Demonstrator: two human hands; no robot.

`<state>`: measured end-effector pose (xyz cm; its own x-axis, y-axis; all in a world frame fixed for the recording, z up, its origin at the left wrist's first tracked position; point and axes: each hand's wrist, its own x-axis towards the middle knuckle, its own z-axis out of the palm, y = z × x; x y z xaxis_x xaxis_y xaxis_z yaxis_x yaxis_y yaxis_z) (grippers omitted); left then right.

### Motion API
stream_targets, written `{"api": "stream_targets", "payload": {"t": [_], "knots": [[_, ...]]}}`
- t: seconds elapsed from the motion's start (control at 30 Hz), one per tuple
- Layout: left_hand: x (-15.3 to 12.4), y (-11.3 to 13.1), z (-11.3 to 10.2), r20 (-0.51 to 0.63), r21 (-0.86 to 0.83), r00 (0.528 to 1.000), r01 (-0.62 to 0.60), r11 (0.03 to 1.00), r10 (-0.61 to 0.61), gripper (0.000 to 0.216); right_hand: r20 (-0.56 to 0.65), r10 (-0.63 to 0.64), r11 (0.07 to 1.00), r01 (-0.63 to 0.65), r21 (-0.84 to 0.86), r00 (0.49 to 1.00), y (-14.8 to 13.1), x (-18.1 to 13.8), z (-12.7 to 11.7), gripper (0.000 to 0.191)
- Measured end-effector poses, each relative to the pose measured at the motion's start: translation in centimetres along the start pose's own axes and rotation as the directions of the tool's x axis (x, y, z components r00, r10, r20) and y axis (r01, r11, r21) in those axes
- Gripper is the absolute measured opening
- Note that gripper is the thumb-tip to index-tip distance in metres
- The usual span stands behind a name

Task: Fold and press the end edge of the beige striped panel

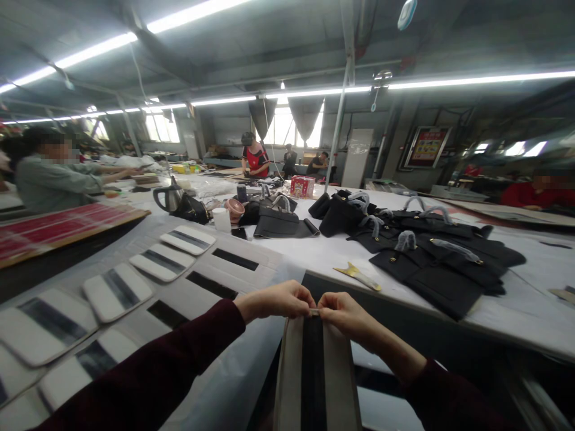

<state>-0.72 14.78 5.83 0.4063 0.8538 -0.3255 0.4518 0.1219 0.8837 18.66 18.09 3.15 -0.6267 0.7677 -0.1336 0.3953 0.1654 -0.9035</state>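
My left hand [281, 299] and my right hand [348, 314] meet in front of me, each with thumb and fingers pinched together. Between them they grip the far edge of a long beige panel [335, 371] that has a black strip [313, 365] down its middle. A small pale bit of that edge shows between my fingertips; whether it is a separate piece I cannot tell. The panel stretches down toward my body, its near end cut off by the frame. Left of my arms, several pale rounded pieces [96, 287] with dark bands lie in rows on a grey board [256, 245].
Black bag pieces with wrapped handles [431, 263] are piled on the white table [539, 299] at right, near a yellow brush-like tool [357, 276]. A kettle [168, 196], white cup [221, 219] and red box [302, 186] stand farther back. Other people work around.
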Motion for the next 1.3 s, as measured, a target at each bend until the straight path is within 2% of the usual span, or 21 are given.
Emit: {"api": "stream_targets", "payload": {"t": [0.27,0.43,0.57,0.8,0.97,1.1,1.2,1.3], "knots": [[0.5,-0.3,0.6,-0.087,-0.004,0.996,-0.030,1.000,0.030,0.022,-0.054,-0.038,0.999,0.040,0.037,0.998,0.1,-0.3,0.2,0.012],[0.1,0.1,-0.2,0.013,-0.070,1.000,0.027,0.997,-0.026,0.036,0.032,0.003,0.971,-0.010,0.238,1.000,1.1,-0.8,-0.2,0.030],[0.1,0.1,-0.8,0.034,-0.099,0.999,0.034,0.995,-0.031,0.050,0.096,0.021,0.913,-0.058,0.404,0.995,2.1,-1.0,0.1,0.040],[0.3,-0.3,-0.8,-0.006,-0.077,0.999,0.047,0.996,-0.048,0.035,0.065,0.009,0.828,-0.044,0.560,0.998,2.4,-1.5,0.6,0.049],[0.7,-0.7,-0.3,-0.107,-0.043,0.992,0.058,0.997,-0.063,0.035,0.064,0.041,0.806,-0.071,0.588,0.997,2.3,-2.3,1.0,0.057],[0.5,-0.6,0.1,-0.149,0.003,0.987,0.054,0.999,-0.053,0.041,0.065,0.090,0.774,-0.111,0.623,0.994,3.5,-3.9,2.3,0.062],[-0.1,-1.6,-0.2,-0.141,0.043,0.988,0.065,0.997,-0.058,0.045,0.009,0.085,0.833,-0.076,0.548,0.996,5.5,-6.4,3.9,0.065],[-0.2,-4.5,-1.1,-0.135,0.000,0.983,0.123,0.992,-0.122,0.057,0.039,0.055,0.917,-0.066,0.394,0.998,7.6,-9.9,5.6,0.052]]}}
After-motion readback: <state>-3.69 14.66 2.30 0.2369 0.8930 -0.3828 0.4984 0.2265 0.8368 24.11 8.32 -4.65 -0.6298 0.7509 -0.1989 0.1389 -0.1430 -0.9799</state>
